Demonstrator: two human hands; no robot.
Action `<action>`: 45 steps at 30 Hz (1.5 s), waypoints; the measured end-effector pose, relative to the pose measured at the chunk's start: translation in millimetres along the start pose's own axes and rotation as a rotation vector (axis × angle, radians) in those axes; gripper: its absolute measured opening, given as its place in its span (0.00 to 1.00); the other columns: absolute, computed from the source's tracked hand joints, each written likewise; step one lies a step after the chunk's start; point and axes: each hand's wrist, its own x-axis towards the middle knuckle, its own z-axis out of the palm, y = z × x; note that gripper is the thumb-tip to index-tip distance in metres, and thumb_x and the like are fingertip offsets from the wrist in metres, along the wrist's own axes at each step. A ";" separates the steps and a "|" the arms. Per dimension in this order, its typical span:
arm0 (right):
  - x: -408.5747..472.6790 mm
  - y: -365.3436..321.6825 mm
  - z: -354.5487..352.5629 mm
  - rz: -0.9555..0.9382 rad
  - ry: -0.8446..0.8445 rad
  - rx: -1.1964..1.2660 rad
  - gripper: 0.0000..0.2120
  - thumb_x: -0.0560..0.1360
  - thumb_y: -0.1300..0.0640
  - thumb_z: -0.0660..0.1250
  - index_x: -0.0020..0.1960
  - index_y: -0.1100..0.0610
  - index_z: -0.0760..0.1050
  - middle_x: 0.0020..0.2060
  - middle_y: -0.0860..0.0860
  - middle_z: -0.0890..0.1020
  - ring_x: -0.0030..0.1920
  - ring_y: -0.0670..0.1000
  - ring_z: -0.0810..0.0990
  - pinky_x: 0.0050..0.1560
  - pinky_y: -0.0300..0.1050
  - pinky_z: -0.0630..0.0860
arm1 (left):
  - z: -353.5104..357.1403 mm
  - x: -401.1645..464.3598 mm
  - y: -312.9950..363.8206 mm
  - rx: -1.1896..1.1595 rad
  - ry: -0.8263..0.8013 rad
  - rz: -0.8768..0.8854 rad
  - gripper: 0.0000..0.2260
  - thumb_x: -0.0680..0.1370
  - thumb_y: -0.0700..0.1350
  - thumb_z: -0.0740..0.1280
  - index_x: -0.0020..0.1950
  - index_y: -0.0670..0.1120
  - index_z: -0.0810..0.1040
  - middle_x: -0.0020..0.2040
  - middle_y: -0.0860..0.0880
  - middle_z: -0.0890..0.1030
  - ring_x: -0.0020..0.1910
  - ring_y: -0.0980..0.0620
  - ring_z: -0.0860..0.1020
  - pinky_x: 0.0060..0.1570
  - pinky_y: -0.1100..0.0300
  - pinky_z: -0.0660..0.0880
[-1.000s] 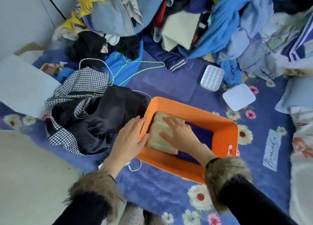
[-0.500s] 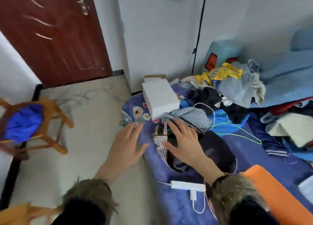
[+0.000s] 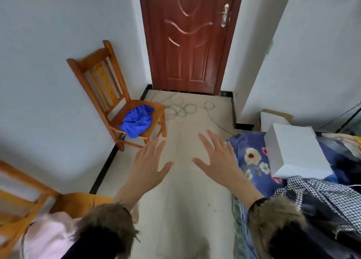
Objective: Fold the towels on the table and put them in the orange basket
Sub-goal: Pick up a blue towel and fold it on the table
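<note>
Left hand [image 3: 148,161]: fingers straight and spread, empty, palm down over the floor. Right hand [image 3: 216,159]: likewise released, holding nothing.

Blue towel [image 3: 137,121]: beyond the left fingertips, crumpled in a soft heap on the seat of a slatted wooden chair [image 3: 109,87].

Orange basket: not in view.

Risk, as judged: grabbed by one corner, the limp cloth could trail onto the pale tiled floor [image 3: 191,210].

Right of the right fingers: floral quilt [image 3: 252,157], smooth white box [image 3: 293,153].
</note>
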 end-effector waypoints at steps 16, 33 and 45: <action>332.0 -35.5 55.7 -0.227 -0.204 -0.006 0.35 0.76 0.37 0.55 0.76 0.47 0.44 0.76 0.49 0.47 0.76 0.53 0.47 0.73 0.60 0.46 | -2.2 218.9 -171.1 0.042 -0.036 -0.320 0.30 0.77 0.60 0.58 0.75 0.49 0.57 0.75 0.48 0.60 0.73 0.50 0.60 0.69 0.55 0.59; 617.7 -76.1 246.3 -0.216 -0.549 -0.012 0.27 0.80 0.48 0.54 0.76 0.50 0.49 0.76 0.50 0.52 0.75 0.50 0.50 0.72 0.57 0.53 | 128.2 405.0 -408.0 -0.134 -0.402 -0.522 0.24 0.80 0.53 0.57 0.74 0.49 0.59 0.73 0.48 0.63 0.71 0.49 0.63 0.66 0.54 0.64; 748.6 -49.5 456.2 -0.350 -0.665 -0.127 0.18 0.79 0.58 0.57 0.68 0.52 0.69 0.66 0.50 0.70 0.68 0.52 0.63 0.63 0.49 0.64 | 313.9 505.3 -512.1 -0.150 -0.545 -0.473 0.20 0.81 0.43 0.54 0.74 0.49 0.60 0.75 0.51 0.61 0.73 0.52 0.60 0.66 0.57 0.62</action>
